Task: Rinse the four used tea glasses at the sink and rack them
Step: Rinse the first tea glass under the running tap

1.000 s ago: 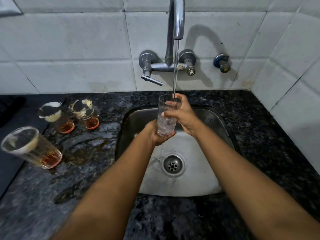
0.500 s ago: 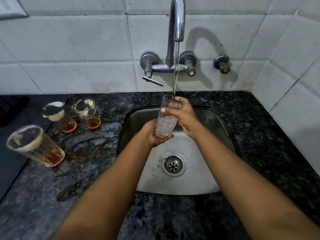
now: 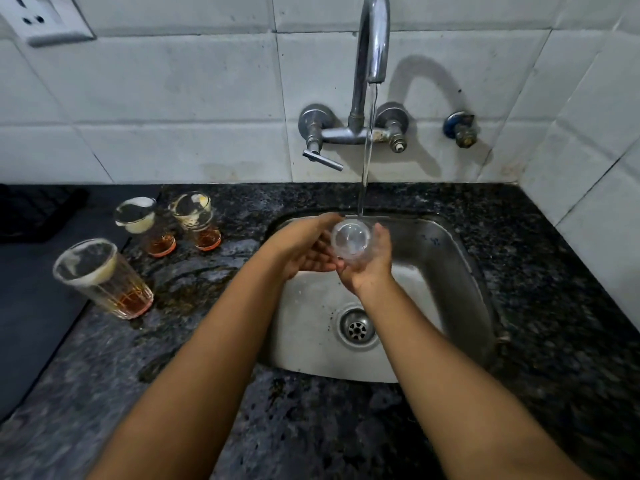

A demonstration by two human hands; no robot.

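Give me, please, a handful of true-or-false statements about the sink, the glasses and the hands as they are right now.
1. Water is running from the tap. True.
2. The glass being rinsed stands on the counter. False: both hands hold it above the sink, the right hand curled round it and the left hand against its side.
3. Three glasses with tea dregs stand on the counter left of the sink: a near one and two farther back. True.
4. The sink's drain is covered by a plug. False: its strainer is open to view.
5. A wall socket sits at the upper left. True.
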